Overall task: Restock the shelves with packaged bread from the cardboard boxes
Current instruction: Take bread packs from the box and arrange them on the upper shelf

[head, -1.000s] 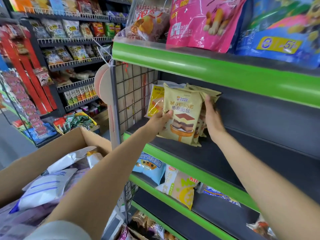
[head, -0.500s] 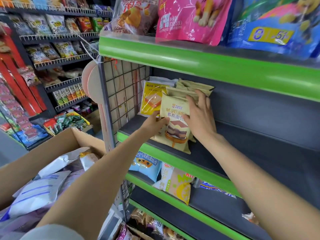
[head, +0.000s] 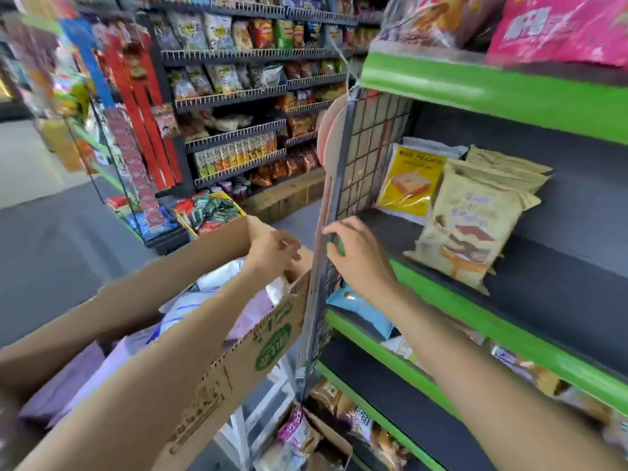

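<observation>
Beige "MOUSSE" bread pack on shelf; both hands, L & R, loosely curled, empty.

Shelf, dark, green-edged: beige bread packs stacked leaning at left end; yellow pack upright behind, beside wire grid.

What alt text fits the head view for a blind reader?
Both empty hands, left and right, hover between an open cardboard box of packaged bread and a green-edged shelf, where beige mousse bread bags stand beside a yellow bag.
</observation>
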Action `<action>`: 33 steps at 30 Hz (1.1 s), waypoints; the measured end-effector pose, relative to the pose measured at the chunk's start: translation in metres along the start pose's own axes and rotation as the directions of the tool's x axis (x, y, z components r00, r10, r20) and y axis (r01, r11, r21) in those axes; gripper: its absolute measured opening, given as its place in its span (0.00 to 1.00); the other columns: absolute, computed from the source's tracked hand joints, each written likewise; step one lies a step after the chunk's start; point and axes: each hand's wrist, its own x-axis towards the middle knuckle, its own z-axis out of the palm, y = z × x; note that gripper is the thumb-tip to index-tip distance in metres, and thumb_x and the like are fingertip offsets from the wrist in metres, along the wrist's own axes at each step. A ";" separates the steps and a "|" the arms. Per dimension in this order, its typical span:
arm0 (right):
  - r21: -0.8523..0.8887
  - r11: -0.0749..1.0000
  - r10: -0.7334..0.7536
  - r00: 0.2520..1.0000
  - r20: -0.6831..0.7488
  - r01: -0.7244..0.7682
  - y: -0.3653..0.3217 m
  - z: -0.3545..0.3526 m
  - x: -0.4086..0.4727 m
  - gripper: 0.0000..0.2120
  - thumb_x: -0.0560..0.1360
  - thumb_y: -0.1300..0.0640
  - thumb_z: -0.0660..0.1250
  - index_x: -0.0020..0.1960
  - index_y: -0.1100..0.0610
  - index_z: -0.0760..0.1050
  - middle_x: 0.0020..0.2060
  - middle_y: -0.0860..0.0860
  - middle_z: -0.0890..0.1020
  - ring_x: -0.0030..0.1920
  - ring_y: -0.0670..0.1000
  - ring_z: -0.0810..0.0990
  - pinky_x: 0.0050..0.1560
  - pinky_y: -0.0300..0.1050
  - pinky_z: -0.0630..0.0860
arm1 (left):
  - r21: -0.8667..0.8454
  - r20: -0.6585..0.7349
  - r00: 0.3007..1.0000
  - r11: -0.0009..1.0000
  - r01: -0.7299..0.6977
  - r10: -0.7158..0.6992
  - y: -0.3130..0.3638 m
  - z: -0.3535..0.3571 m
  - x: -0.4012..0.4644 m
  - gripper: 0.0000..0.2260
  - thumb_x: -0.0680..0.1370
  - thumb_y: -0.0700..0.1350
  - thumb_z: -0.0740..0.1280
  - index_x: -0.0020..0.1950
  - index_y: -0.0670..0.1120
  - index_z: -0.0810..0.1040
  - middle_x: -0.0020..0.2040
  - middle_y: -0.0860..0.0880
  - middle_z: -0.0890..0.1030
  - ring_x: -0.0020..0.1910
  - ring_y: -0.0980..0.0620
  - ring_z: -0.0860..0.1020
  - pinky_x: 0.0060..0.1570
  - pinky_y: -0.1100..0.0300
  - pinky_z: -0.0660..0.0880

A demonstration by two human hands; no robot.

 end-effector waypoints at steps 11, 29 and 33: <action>-0.152 0.987 0.038 0.834 0.551 0.056 -0.046 0.170 0.047 0.23 0.79 0.57 0.59 0.73 0.55 0.60 0.69 0.58 0.64 0.70 0.59 0.62 0.68 0.53 0.64 | 0.480 -0.036 0.951 0.830 0.286 -0.307 -0.172 -0.054 -0.006 0.17 0.78 0.36 0.58 0.67 0.41 0.70 0.68 0.40 0.67 0.65 0.39 0.68 0.62 0.54 0.64; 0.490 0.199 0.434 0.524 0.733 -0.849 -0.047 0.248 0.099 0.28 0.71 0.48 0.71 0.66 0.58 0.66 0.56 0.55 0.77 0.48 0.54 0.80 0.43 0.48 0.79 | 0.131 -0.105 0.952 0.945 0.299 -0.286 -0.222 -0.074 -0.008 0.20 0.69 0.46 0.69 0.61 0.49 0.72 0.49 0.44 0.81 0.47 0.42 0.77 0.44 0.57 0.73; 0.572 0.049 0.603 0.481 0.637 -0.819 -0.055 0.254 0.112 0.38 0.71 0.49 0.72 0.72 0.58 0.55 0.54 0.56 0.72 0.52 0.60 0.80 0.47 0.55 0.82 | 0.006 -0.286 0.907 0.946 0.325 -0.310 -0.212 -0.090 -0.010 0.08 0.78 0.44 0.64 0.56 0.45 0.71 0.41 0.49 0.75 0.41 0.48 0.72 0.35 0.58 0.65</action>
